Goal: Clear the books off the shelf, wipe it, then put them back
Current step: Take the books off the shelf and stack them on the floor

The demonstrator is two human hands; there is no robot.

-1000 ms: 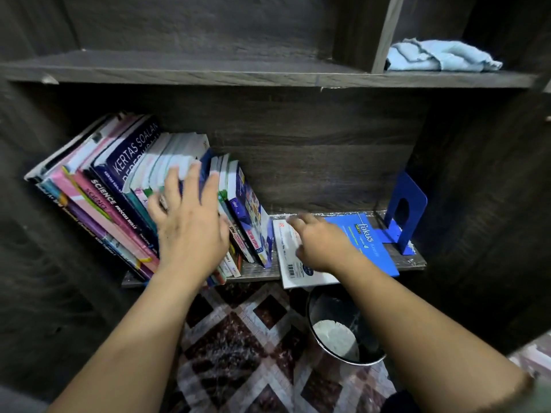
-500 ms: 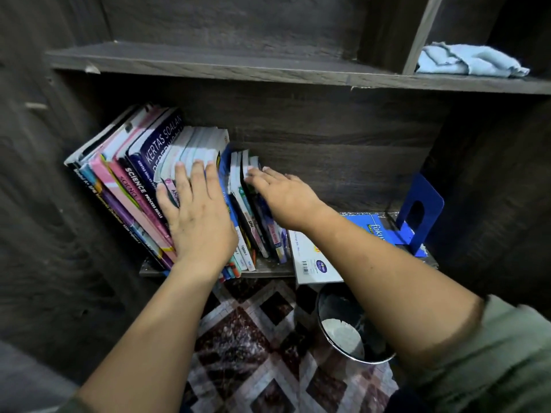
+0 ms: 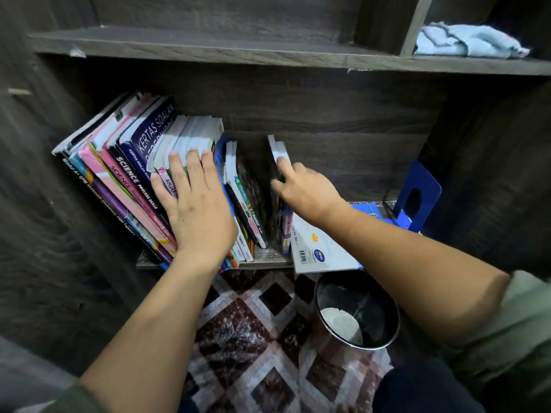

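Note:
A row of books [image 3: 128, 174] leans to the left on the low dark shelf [image 3: 268, 259]. My left hand [image 3: 196, 204] presses flat against their spines with straight fingers. My right hand [image 3: 307, 189] pinches two thin books [image 3: 278, 150] at their front edge and holds them upright, apart from the row. A dark gap lies between them and the thin books [image 3: 244, 198] still leaning beside my left hand. A blue and white book [image 3: 319, 245] lies flat on the shelf under my right forearm, sticking out over the edge.
A blue metal bookend [image 3: 423, 189] stands at the shelf's right end. A light blue cloth [image 3: 465, 41] lies on the upper shelf [image 3: 208, 46] at the right. A black bin [image 3: 357, 311] stands on the patterned floor below the shelf.
My right hand left the flat book, reached the right end of the row and pulled two thin books rightward, opening a gap. My left hand stayed pressed on the spines.

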